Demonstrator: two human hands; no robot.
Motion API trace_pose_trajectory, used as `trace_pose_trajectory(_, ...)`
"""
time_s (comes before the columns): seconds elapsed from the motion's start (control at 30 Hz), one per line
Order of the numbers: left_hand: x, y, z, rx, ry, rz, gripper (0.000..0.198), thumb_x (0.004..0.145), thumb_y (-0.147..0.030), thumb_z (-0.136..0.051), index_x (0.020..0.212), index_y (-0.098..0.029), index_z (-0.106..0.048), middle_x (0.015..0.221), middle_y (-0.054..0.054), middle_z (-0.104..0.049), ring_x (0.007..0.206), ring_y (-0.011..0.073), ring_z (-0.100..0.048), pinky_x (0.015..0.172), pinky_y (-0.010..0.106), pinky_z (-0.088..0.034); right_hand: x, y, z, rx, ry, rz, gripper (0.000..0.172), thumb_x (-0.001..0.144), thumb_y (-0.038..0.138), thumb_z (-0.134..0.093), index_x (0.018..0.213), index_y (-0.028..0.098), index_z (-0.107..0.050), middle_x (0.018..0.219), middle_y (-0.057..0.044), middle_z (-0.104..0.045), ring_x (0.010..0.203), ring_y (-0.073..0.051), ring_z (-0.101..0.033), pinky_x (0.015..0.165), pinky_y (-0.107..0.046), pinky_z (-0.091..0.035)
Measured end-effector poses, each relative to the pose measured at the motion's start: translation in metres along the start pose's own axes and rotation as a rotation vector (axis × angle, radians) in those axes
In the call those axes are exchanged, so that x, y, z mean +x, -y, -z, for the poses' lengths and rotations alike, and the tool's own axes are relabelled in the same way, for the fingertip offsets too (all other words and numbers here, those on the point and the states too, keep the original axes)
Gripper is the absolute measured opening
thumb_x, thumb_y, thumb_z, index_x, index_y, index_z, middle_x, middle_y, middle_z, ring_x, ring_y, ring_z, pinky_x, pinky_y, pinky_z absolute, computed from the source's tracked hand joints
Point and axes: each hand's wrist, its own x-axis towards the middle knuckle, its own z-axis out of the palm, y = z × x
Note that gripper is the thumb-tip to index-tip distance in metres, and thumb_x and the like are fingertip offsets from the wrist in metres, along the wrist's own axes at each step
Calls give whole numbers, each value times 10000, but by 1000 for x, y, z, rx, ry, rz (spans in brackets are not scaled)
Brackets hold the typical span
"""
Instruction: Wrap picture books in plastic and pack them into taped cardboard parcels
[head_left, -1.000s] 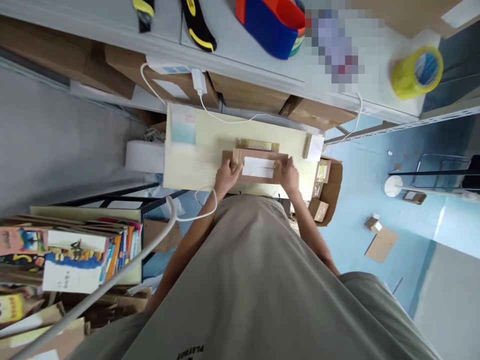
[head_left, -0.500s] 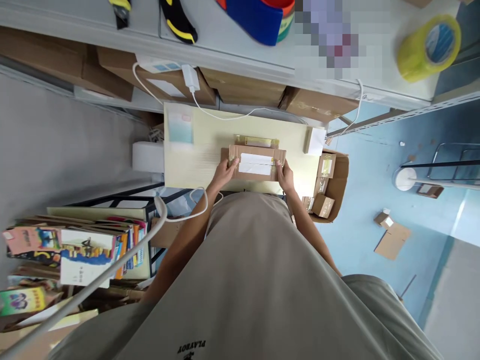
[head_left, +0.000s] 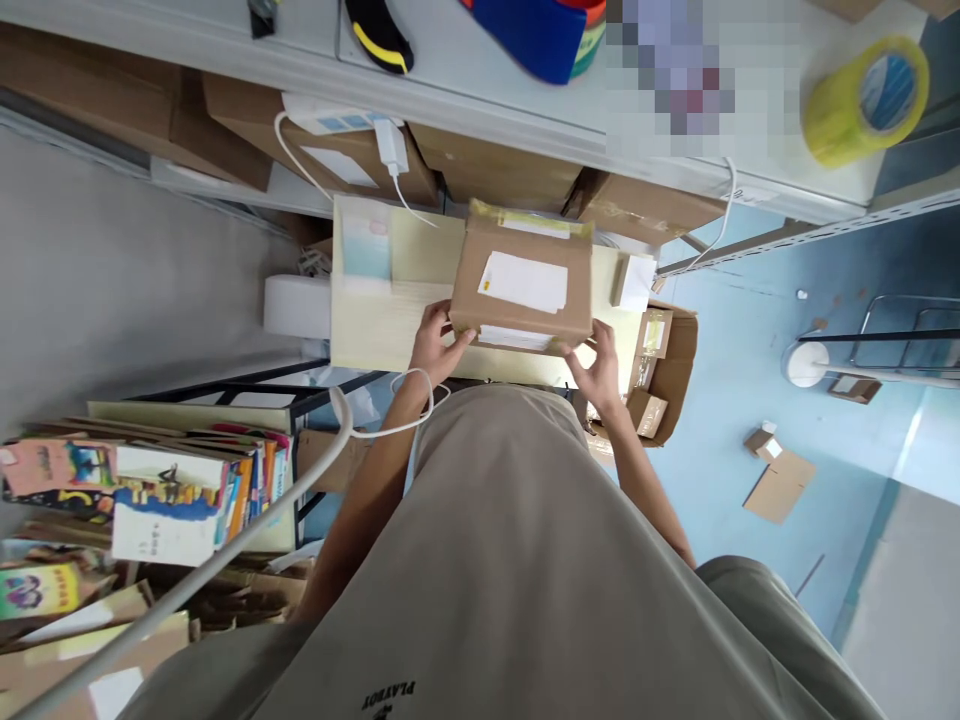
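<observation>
A brown cardboard box (head_left: 525,243) is tilted over the pale table (head_left: 375,335) in front of me, its broad face toward my view. White paper labels and strips of yellowish tape show on it. My left hand (head_left: 437,345) grips its near left corner, thumb on the front edge and fingers round the side. At the near right corner, my right hand (head_left: 598,368) has its thumb and fingertips on the box, the palm standing off it. The box hides the tabletop beneath, so I cannot tell whether its underside rests there.
A small white box (head_left: 634,283) sits at the table's right end, beside an open carton (head_left: 679,375) of small parcels. Above runs a shelf with a yellow tape roll (head_left: 866,100). A white plug with cable (head_left: 391,147) hangs behind. Books (head_left: 172,500) and a grey pole (head_left: 225,540) are at left.
The box has tipped and risen toward me, so its broad labelled face shows instead of the narrow side. My right hand has shifted right and loosened its fingers.
</observation>
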Motion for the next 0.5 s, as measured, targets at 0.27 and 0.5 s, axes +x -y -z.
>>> trace_pose_trajectory(0.27, 4, 61, -6, -244, -89, 408, 513, 775, -282, -602, 1234, -133, -776, 1223, 178, -862, 1259, 332, -802, 1104, 506, -651, 1, -60, -70, 165, 208, -331, 1038, 887, 1086, -472, 1343, 165, -620, 1470, -314, -719, 1365, -394, -742, 1114, -573, -649)
trace_pose_trajectory(0.5, 66, 54, 0, -105, -197, 219, 447, 847, -314, -629, 1247, -175, -775, 1427, 172, -812, 1405, 294, -738, 1235, 460, -568, 61, -59, -59, 95, 90, -355, 898, 1045, 945, -408, 1388, 168, -698, 1464, -244, -766, 1229, -315, -786, 1056, -501, -669)
